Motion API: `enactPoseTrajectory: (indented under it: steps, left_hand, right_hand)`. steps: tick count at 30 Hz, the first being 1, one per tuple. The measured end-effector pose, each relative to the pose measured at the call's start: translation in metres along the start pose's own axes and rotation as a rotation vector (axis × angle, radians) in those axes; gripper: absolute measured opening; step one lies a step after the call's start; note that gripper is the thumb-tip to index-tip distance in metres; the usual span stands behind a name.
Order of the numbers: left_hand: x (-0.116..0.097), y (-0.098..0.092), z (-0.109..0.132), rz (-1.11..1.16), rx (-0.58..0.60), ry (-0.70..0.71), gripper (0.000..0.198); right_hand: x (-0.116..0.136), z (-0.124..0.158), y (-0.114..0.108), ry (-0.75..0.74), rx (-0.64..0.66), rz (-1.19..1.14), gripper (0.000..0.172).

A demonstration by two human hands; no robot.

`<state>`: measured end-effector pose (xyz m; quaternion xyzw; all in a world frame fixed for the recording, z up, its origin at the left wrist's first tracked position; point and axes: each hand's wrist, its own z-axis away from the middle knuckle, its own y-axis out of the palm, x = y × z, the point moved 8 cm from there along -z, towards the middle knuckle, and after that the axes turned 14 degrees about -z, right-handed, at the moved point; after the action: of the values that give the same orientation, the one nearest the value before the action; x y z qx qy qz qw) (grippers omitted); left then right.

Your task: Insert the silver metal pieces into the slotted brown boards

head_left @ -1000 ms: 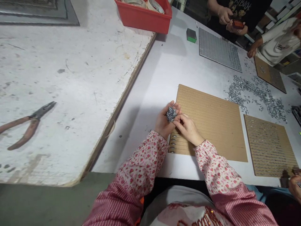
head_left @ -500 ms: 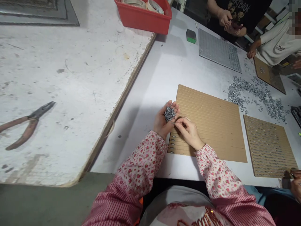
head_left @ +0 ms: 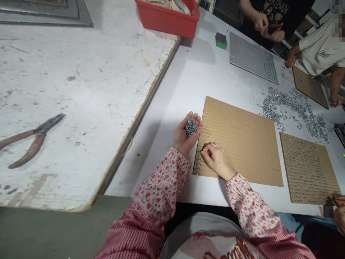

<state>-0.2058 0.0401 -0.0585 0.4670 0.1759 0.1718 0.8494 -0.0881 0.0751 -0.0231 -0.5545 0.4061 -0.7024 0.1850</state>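
My left hand (head_left: 183,135) is held palm up just off the left edge of a cardboard board (head_left: 242,144), with a small pile of grey metal pieces (head_left: 191,127) in its palm. My right hand (head_left: 217,162) rests on that board, its fingers curled and their tips near the slots at the left end. Whether those fingertips pinch a piece is hidden. A short column of metal pieces (head_left: 198,166) sits in the slots just below those fingertips.
A loose heap of metal pieces (head_left: 293,111) lies beyond the board, beside a filled slotted board (head_left: 308,169) and a grey filled board (head_left: 253,57). Pliers (head_left: 33,142) lie on a scuffed white bench (head_left: 81,90) at left. Co-workers' hands (head_left: 339,212) work at right.
My right hand has moved away from my left hand and down onto the board. My left hand has flattened, with the pile now lying openly on its palm.
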Motion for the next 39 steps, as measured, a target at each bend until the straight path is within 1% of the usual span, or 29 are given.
enactPoseTrajectory:
  steps: [4,6,9,11,13,15,17,18,21,23,24,26,30,32,35,39]
  left_hand:
    - [0.001,0.001,0.001,-0.014,0.007,-0.006,0.021]
    - [0.003,0.002,0.001,-0.025,0.019,-0.007,0.019]
    - [0.006,0.003,0.002,-0.045,0.028,-0.023,0.017]
    - [0.01,0.003,0.003,-0.058,0.027,-0.042,0.018]
    - [0.014,0.004,0.003,-0.069,0.023,-0.055,0.018]
    - [0.017,0.004,0.003,-0.078,0.01,-0.052,0.019]
    - [0.018,0.004,0.002,-0.077,-0.007,-0.042,0.021]
    - [0.017,0.004,0.002,-0.07,-0.014,-0.036,0.021]
    - [0.014,0.004,0.002,-0.046,-0.011,-0.032,0.021]
    - [0.009,0.004,0.002,-0.029,-0.007,-0.019,0.02]
    - [0.005,0.003,0.003,-0.019,-0.007,-0.007,0.02]
    - [-0.001,0.002,0.003,0.003,-0.008,0.019,0.02]
    - [-0.006,0.001,0.003,0.019,-0.007,0.032,0.021]
    - [-0.005,0.001,0.003,0.014,-0.013,0.028,0.023]
    - [-0.003,0.0,0.002,0.004,-0.023,0.026,0.024]
    - [-0.003,-0.001,0.002,0.0,-0.021,0.023,0.023]
  right_hand:
    - [-0.004,-0.002,0.001,0.022,0.004,-0.001,0.014]
    - [-0.003,-0.005,-0.003,0.032,-0.011,-0.077,0.016]
    - [0.007,-0.013,-0.022,0.001,-0.12,-0.249,0.017]
    - [0.016,-0.023,-0.033,-0.041,-0.187,-0.303,0.015]
    - [0.023,-0.034,-0.038,-0.071,-0.202,-0.276,0.016]
    - [0.024,-0.044,-0.036,-0.089,-0.19,-0.217,0.015]
    - [0.021,-0.049,-0.032,-0.097,-0.195,-0.199,0.014]
    - [0.017,-0.049,-0.031,-0.093,-0.206,-0.231,0.015]
    - [-0.002,-0.042,-0.03,-0.034,-0.248,-0.495,0.019]
    - [-0.014,-0.036,-0.027,0.028,-0.226,-0.674,0.02]
    - [-0.018,-0.033,-0.025,0.05,-0.191,-0.716,0.021]
    - [-0.019,-0.028,-0.022,0.052,-0.095,-0.682,0.02]
    - [-0.006,-0.024,-0.016,-0.081,0.063,-0.439,0.02]
    - [-0.002,-0.023,-0.014,-0.099,0.071,-0.371,0.018]
    - [-0.001,-0.023,-0.011,-0.075,0.045,-0.298,0.012]
    - [0.0,-0.024,-0.008,-0.085,0.053,-0.235,0.013]
